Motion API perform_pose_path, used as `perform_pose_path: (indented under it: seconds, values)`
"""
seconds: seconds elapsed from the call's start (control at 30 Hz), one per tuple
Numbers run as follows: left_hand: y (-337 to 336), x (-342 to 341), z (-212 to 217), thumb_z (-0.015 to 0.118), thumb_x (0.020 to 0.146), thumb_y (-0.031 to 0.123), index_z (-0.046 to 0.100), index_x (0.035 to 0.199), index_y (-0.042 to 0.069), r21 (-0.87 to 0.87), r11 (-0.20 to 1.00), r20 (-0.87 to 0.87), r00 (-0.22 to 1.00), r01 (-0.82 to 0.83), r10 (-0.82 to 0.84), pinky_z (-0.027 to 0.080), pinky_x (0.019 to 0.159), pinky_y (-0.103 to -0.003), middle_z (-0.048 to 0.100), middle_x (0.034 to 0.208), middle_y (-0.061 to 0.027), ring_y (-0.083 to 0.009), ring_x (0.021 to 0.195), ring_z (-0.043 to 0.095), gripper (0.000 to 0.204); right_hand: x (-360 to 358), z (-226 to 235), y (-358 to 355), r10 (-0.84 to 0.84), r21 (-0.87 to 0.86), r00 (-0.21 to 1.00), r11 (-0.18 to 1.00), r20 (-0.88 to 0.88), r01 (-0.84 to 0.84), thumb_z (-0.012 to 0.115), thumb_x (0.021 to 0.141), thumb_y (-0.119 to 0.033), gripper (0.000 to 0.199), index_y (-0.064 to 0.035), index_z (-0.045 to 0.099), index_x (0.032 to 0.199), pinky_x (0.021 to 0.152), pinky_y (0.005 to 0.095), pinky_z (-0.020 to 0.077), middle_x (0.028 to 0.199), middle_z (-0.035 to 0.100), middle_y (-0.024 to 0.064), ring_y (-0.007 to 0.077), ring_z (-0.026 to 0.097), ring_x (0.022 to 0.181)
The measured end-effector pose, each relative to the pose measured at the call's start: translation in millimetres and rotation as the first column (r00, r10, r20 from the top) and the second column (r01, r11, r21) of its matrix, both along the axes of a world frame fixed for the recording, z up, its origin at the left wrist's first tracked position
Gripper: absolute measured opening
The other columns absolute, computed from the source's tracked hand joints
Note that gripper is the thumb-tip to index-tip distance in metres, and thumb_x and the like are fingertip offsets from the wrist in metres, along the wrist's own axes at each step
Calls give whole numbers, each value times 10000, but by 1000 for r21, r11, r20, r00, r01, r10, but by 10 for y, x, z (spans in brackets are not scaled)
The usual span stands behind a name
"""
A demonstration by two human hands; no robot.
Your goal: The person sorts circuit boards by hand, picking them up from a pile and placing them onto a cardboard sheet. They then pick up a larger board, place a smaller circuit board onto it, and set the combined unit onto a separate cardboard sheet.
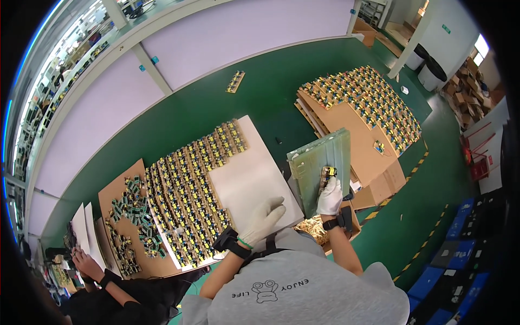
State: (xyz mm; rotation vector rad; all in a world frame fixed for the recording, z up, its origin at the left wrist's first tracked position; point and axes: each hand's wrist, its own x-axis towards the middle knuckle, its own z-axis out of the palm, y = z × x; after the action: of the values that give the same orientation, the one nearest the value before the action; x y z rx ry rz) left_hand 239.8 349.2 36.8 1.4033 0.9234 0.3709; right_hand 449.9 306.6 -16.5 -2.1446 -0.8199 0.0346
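My right hand point(330, 199), in a white glove, is closed on a small circuit board point(326, 174) with yellow and dark parts. It holds the board against the face of a greenish, block-like slab point(306, 176), which stands tilted at the right end of the work area. My left hand point(262, 221), also gloved, is over the bare part of a white sheet point(254, 179). Its fingers are stretched out with nothing seen in them. Left of it, rows of similar circuit boards point(187, 197) cover the rest of the sheet.
More boards point(371, 103) fill a cardboard-topped stack at the right. Loose green boards point(132, 206) lie heaped on cardboard at the left, near a co-worker's hands point(89, 265). A box of tan scraps point(312, 227) is below the slab. One board strip point(235, 82) lies farther back.
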Motion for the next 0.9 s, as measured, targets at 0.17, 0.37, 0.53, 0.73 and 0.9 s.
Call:
perform_pose_path:
  seconds: [0.17,0.37,0.53,0.73,0.9]
  values:
    - [-104,1,-6,534,907,255,416,1284,-56,-23,996,80,993,-86,87,409,961,-344,515,1243,-203,-252,1145,513,502,-127,77,-27,-36,70,986,996,-163,48,391,969,-315,400,50,551,993,687,455,433,826,586,273,430,560,779]
    - [-38,45,402,745,704,327,314,1372,-16,191,981,-31,999,-22,28,394,970,-348,468,1282,-240,-279,1187,471,866,-688,362,-68,390,285,774,917,-499,-279,439,966,-286,359,51,540,1036,679,333,419,810,556,87,156,469,733]
    - [-76,-388,54,709,709,255,403,1316,33,225,939,-54,959,-260,278,434,915,-348,549,1177,-192,-274,1105,537,715,-703,-94,92,613,232,558,762,-560,-604,384,957,-187,336,21,539,1171,714,295,499,1063,629,150,211,637,836]
    - [-137,-1001,204,635,683,127,546,1133,166,747,665,-478,687,-9,547,467,733,-418,576,856,-88,-305,842,580,460,-1490,257,669,716,-179,569,548,-404,-817,428,959,-325,389,8,558,1112,600,365,466,838,638,134,196,617,715]
    - [-137,-1551,303,658,655,151,577,1078,151,765,588,-400,522,-263,753,439,746,-419,566,822,-85,-290,813,566,431,-2305,381,1168,780,78,311,416,-543,-906,422,952,-389,466,33,589,1054,655,379,435,765,607,136,181,559,714]
